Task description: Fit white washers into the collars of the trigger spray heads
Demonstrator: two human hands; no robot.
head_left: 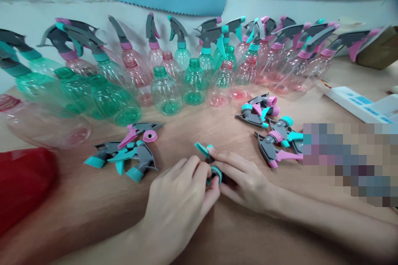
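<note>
Both hands meet over the table at the lower middle, on one grey and teal trigger sprayer head (217, 172). My left hand (183, 192) is closed, thumb and fingers pinching by the teal collar at its open end. Wrapped round the grey body from the other side is my right hand (245, 174), its fingertips close to the teal nozzle; much of the body is hidden. To the left lies a group of loose sprayer heads (139, 161) in teal, pink and grey. A second group of sprayer heads (275, 134) lies to the right.
Behind stand several clear green bottles (194, 85) and pink bottles (221, 87), some open-necked, others topped with sprayer heads. A red object (25, 182) is at the left edge. A white box-like item (354, 101) and a brown container (379, 49) stand at the right. Part of the right side is pixelated.
</note>
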